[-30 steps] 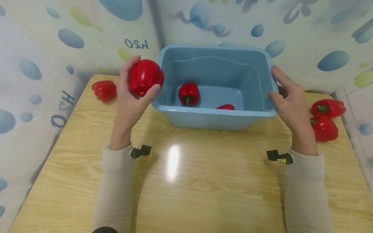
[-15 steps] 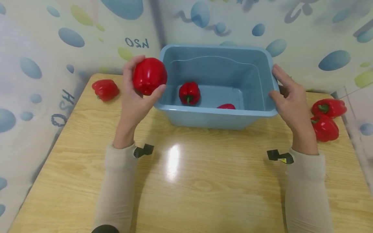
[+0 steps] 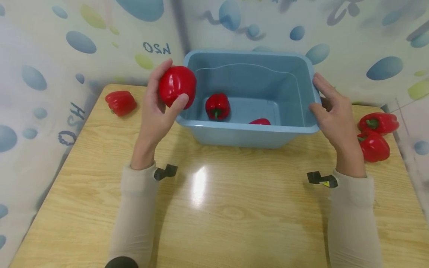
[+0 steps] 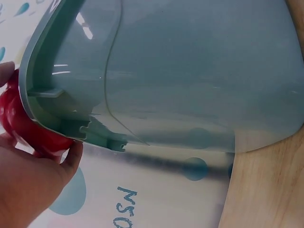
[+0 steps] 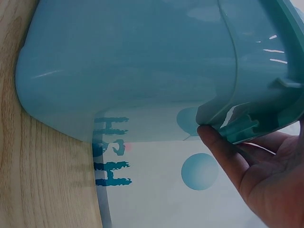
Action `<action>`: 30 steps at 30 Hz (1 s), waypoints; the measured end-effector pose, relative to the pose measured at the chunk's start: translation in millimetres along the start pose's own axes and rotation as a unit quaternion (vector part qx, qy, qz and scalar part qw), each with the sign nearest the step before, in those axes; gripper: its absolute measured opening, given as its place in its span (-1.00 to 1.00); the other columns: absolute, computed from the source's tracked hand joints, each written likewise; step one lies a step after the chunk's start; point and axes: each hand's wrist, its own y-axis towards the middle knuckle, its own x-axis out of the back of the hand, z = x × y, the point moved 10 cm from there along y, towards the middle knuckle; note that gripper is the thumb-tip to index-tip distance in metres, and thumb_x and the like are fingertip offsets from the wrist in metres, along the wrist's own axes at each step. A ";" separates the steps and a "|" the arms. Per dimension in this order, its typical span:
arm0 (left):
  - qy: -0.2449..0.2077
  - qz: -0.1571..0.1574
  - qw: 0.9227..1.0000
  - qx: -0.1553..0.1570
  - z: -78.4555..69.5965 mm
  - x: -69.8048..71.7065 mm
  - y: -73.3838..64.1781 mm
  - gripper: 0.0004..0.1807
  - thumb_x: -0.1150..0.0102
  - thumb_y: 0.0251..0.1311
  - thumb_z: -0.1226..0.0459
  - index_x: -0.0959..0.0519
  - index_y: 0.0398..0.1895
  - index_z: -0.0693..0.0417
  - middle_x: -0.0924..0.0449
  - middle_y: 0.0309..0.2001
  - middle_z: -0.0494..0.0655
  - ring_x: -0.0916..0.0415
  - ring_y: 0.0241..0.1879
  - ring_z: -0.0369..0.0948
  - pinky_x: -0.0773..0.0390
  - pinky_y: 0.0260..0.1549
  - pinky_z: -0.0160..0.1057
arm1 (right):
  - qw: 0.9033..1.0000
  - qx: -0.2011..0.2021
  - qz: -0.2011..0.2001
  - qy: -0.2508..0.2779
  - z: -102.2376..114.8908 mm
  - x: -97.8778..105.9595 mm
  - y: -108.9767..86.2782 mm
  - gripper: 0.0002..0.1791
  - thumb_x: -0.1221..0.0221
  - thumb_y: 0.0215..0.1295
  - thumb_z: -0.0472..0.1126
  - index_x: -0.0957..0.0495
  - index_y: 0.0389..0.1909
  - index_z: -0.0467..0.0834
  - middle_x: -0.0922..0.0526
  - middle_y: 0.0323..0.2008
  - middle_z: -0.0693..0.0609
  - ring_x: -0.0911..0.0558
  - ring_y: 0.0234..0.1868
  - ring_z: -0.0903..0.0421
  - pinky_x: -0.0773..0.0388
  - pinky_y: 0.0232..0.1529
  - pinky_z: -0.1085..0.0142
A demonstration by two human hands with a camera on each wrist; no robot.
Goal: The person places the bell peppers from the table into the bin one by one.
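Note:
My left hand (image 3: 155, 115) grips a red bell pepper (image 3: 177, 83) at the left rim of a blue plastic tub (image 3: 241, 136). Thumb and fingers curve round the pepper's sides; in the left wrist view this pepper (image 4: 35, 133) is partly hidden behind the tub's rim. On the other side, my right hand (image 3: 338, 119) holds the tub's right rim, thumb near the inner edge. The right wrist view shows that hand (image 5: 266, 171) at the rim from below. Inside the tub lie a red bell pepper (image 3: 217, 107) and another red piece (image 3: 260, 121), mostly hidden by the front wall.
On the wooden table (image 3: 234, 208), one red bell pepper (image 3: 120, 103) lies at the back left. Two more, a rear pepper (image 3: 380, 123) and a front pepper (image 3: 374, 147), lie right of my right hand. A patterned wall (image 3: 110, 44) rises close behind the tub.
My left hand has moved a little to the right with the bell pepper, which now overlaps the tub's left rim in the head view. My right hand keeps its place on the rim.

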 end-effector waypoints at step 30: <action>0.046 -0.041 0.997 0.045 13.0 39.8 -16.7 -0.48 -0.28 0.40 0.26 -0.53 0.40 0.10 -0.59 0.36 -0.09 -0.50 0.38 -0.07 -0.51 0.46 -0.02 | 1.000 0.010 -0.006 -0.003 -2.2 -0.8 1.3 -0.31 -0.11 0.49 -0.25 -0.31 0.56 0.27 -0.30 0.62 0.23 -0.48 0.52 -0.24 -0.49 0.36 -0.22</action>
